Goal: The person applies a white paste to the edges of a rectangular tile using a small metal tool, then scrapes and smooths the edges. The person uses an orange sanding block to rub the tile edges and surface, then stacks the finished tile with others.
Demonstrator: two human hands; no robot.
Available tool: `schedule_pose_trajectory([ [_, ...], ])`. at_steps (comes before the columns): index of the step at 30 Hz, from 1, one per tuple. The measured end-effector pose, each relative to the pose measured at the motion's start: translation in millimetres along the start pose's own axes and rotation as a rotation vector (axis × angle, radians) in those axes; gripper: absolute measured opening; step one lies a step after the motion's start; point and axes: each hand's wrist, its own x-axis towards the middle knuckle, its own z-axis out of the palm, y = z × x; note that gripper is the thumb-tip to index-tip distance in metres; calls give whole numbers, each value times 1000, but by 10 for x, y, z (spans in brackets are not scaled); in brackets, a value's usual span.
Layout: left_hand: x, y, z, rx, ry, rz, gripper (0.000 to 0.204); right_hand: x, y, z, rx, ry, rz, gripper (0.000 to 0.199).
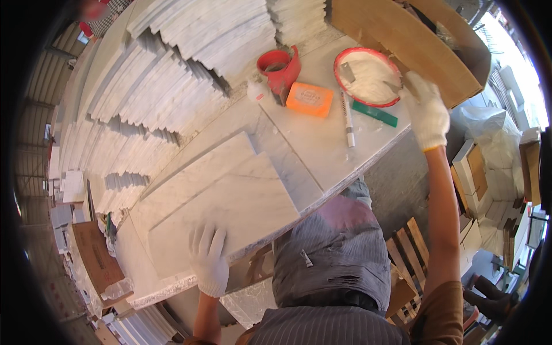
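My left hand (209,259), in a white knit glove, lies with fingers stretched over the front edge of a pale veined marble tile (230,195). This tile overlaps another pale tile on the worktable. My right hand (426,112), gloved the same way, is closed at the right rim of a red-rimmed bowl (338,86) of white paste. A grey putty knife blade (393,87) reaches from its fingers over the paste; the handle is hidden. A second grey blade (347,72) rests in the paste on the left side.
Left of the bowl are an orange block (310,99), a red tape dispenser (280,68) and a small white bottle (256,91). A white marker (348,123) and green bar (375,114) lie before it. Stacked tiles (218,34) line the back; a cardboard box (402,40) stands behind.
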Motion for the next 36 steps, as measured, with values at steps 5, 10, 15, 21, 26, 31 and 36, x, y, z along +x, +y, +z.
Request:
schedule_pose_trajectory([
  [5,-17,-27,237,9,-24,20,55,-564,-533,132,247,-120,-291,45],
  [10,17,-54,192,20,-79,41,65,-615,-1174,358,64,-458,-378,57],
  [15,4,-138,268,45,-49,95,65,-498,-1320,652,-128,-488,-406,44],
  [21,44,-254,207,-13,-141,165,96,-264,-1428,728,-170,-613,-260,47],
  [26,53,-306,243,-2,-121,228,100,-173,-1491,599,-238,-669,-206,46],
  [31,127,-355,150,-66,-104,255,85,-434,-1451,-14,-29,-475,-156,57],
  [36,502,-463,118,-60,-102,278,75,-1229,-892,-507,798,-751,207,62],
])
